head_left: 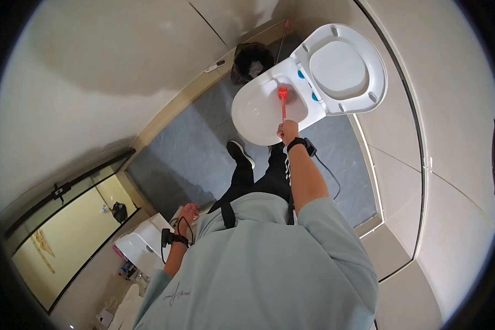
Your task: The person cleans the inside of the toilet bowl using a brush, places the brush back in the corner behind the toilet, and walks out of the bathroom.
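My right hand (287, 132) is closed around the handle of a red toilet brush (284, 108), reaching over the front of a white toilet (246, 113). The brush head is down inside the bowl, against its inner wall near the drain. The toilet's seat and lid (375, 69) are raised and lean back. My left hand (189, 212) hangs low at my side, close to the white sink, with its fingers loosely apart and nothing visible in them. Each wrist wears a black strap with a small device and a cable.
A black-lined waste bin (239, 69) with crumpled paper stands beside the toilet by the wall. A small white object (215, 66) lies on the ledge. At lower left are a white sink (140, 245) and a mirror (71, 242). My feet stand on the grey floor (176, 140).
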Demonstrator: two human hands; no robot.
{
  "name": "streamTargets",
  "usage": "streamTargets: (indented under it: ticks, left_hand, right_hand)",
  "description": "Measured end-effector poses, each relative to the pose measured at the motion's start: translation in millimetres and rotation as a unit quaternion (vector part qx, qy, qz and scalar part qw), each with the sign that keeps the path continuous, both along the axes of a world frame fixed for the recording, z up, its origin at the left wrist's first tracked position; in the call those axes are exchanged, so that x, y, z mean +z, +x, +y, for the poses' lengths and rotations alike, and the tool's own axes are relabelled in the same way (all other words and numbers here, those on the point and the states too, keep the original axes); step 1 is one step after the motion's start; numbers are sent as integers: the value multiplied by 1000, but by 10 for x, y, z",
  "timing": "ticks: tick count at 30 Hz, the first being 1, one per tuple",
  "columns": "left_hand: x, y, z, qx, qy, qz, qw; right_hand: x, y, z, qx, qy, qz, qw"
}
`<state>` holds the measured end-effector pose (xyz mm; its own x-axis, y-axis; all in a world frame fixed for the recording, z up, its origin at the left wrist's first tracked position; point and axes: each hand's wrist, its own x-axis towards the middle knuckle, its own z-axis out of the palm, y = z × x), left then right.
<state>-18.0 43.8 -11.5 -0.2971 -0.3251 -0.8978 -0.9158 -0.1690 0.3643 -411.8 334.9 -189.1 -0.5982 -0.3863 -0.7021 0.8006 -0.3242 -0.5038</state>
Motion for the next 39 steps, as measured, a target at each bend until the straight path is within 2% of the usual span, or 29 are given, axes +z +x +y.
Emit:
streamTargets:
  ticks: [1, 2, 4, 6, 9, 12, 13, 14, 15, 17, 18, 19, 20, 22, 25, 26, 27, 28, 30, 32, 35, 39]
  left_hand:
    - [-34, 34, -2, -2, 2, 5, 1000]
    - [-114, 96, -26, -15, 14, 18, 1000]
    - [-141, 88, -41, -28, 27, 36, 999]
    - [-96, -100, -23, -141, -23, 91, 986]
    - [-205, -317, -65, -124, -26, 92, 988]
    - [-268, -504, -130, -75, -7, 77, 994]
    - [-238, -562, -146, -74, -6, 78, 994]
    - [-80, -689, -129, -86, -17, 88, 992]
    - [9, -743, -117, -98, -27, 99, 990]
    - [-88, -672, -148, -77, -9, 93, 993]
    - [-181, -617, -176, -55, 7, 87, 995]
    - [-304, -524, -207, -56, 11, 90, 994]
    - [-474, -386, -243, -63, 21, 85, 994]
    - [-522, -243, -233, -69, 32, 83, 994]
    - [-504, -108, -216, -123, 33, 143, 982]
    - [-651, 7, -262, -170, -4, 165, 971]
    - [-645, -4, -267, -215, -43, 187, 958]
    - [-630, 2, -250, -214, -43, 189, 957]
    - [-213, -239, -111, -149, -35, 169, 974]
    - [-329, -197, -150, -116, -13, 174, 978]
    - [-340, -296, -143, -71, 14, 170, 983]
    - [-119, -517, -100, -60, 2, 140, 988]
  right_hand:
    - [25, -30, 1, -44, -73, 12, 996]
    - [160, -78, -34, -46, -72, 19, 996]
    - [653, -179, -159, -193, -43, -150, 969]
    - [861, -187, -189, -213, -70, -152, 963]
    - [927, -93, -253, -199, -117, -120, 966]
    - [838, 162, -428, -150, -163, -172, 960]
    - [887, 273, -516, -56, -36, -122, 990]
    - [926, 373, -553, 39, 91, -69, 993]
    - [941, 459, -540, 38, 93, -69, 993]
    - [982, 593, -490, 187, 167, 11, 968]
    - [1010, 645, -441, 186, 170, 13, 968]
    - [1044, 684, -362, 285, 245, 116, 919]
    - [1076, 698, -286, 377, 313, 216, 845]
    - [1164, 707, -137, 377, 354, 207, 831]
    - [1109, 651, 144, 484, 408, 327, 702]
    - [1192, 592, 207, 484, 410, 328, 701]
    - [1391, 497, 234, 537, 408, 334, 658]
    - [1510, 417, 289, 588, 405, 339, 612]
    - [1301, 303, 496, 565, 417, 350, 620]
    - [1193, 94, 599, 625, 443, 352, 538]
    - [1438, -288, 572, 661, 458, 318, 502]
    - [1057, -697, 557, 661, 490, 351, 447]
